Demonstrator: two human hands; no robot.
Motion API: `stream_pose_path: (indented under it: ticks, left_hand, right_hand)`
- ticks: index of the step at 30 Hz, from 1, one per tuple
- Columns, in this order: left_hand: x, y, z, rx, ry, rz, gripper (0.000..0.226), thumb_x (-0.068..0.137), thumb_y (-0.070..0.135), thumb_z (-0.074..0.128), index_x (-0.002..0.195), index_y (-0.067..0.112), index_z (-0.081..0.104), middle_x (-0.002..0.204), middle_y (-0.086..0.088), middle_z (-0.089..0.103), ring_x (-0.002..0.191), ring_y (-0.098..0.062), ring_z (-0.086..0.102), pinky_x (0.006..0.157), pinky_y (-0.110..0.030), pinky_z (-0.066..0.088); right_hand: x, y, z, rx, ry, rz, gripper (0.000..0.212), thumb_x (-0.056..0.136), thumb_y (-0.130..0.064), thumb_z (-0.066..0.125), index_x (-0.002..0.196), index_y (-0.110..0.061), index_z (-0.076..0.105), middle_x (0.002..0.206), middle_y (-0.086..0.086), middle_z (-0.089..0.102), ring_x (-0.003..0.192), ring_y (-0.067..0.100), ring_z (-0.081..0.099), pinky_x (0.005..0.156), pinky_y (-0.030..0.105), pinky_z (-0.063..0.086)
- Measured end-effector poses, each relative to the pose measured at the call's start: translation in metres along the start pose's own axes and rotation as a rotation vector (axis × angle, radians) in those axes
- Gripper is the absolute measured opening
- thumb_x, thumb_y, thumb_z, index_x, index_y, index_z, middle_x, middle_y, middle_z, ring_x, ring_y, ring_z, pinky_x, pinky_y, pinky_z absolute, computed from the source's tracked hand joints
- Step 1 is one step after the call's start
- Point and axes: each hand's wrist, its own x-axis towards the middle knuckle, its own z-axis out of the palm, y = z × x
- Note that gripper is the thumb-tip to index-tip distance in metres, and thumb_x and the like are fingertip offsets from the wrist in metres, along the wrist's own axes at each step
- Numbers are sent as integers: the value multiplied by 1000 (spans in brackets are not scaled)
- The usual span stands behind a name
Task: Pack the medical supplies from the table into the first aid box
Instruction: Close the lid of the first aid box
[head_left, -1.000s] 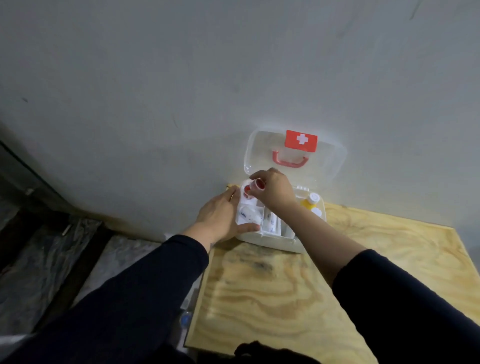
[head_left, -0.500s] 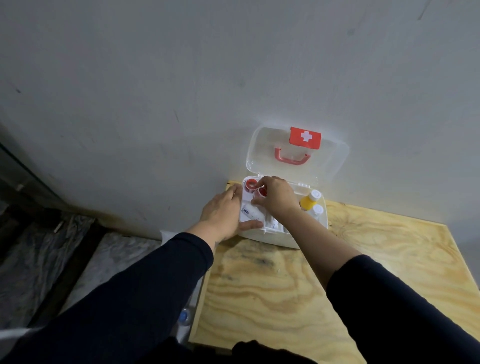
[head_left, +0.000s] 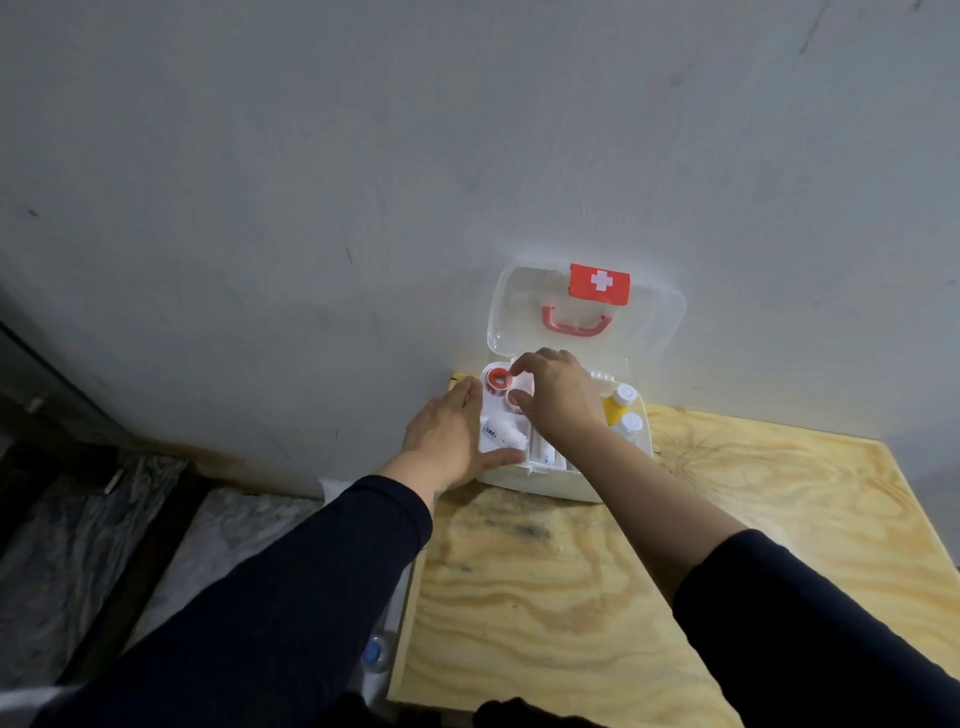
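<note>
**Hands at the box: second tape roll going in beside the first**

Both our hands work at the first aid box (head_left: 540, 480), which sits open at the far left corner of the plywood table (head_left: 597, 597), its clear lid (head_left: 649, 322) leaning back against the wall. Our right hand (head_left: 558, 397) reaches in from the right, thumb and forefinger pinched lightly around a red-cored tape roll (head_left: 515, 399) in the box's left compartment. A first tape roll (head_left: 498, 378) already lies just behind it, toward the wall, the two nearly touching. Our left hand (head_left: 451, 437) lies flat and spread against the box's left wall, holding nothing, thumb hooked along the front rim to steady it. A white packet (head_left: 501, 435) fills the front of that compartment; two white-capped bottles (head_left: 621, 410) stand at the right end. We judge the right hand is nearer and the roll's opening faces up, so it needs only to settle straight down. Little table surface shows any supplies left.
</note>
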Motion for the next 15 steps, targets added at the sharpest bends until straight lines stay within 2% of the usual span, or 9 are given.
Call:
stream_pose_path:
  ticks: [2,5,8,12,15]
  left_hand:
    - [2,1,-5,9,12,-7,106,66,83,54,146,19,25,147,0,40,124,-26,49,97,-38,46]
    - [9,7,-27,5,124,8,98,81,75,44,153,17,11,162,0,16,145,-25,28,113,-38,32]
    - [21,21,-64,-2,296,82,83,94,63,32,155,14,5,164,-1,6,150,-22,15,119,-36,20]
    - [41,44,-99,97,369,211,71,98,54,28,154,12,14,163,-3,14,148,-20,20,119,-34,20]
    - [48,54,-103,160,344,236,66,101,51,28,153,12,18,162,-2,19,146,-20,26,116,-34,25]
  right_hand:
    - [-4,3,-14,-42,152,-47,19,87,-18,65,106,-17,67,115,3,66,109,26,55,89,38,48]
    - [-6,15,-37,-81,381,-85,15,84,-13,66,99,-16,66,111,4,65,106,28,56,85,41,50]
    - [-2,31,-57,-144,554,-54,31,77,-10,70,106,-15,62,113,8,60,105,32,55,81,42,48]
    - [15,47,-76,-122,476,7,51,81,-15,71,129,-16,54,135,9,53,127,30,47,101,43,40]
    - [26,54,-79,-95,397,22,47,86,-16,66,132,-16,55,137,6,56,128,29,50,105,41,37]
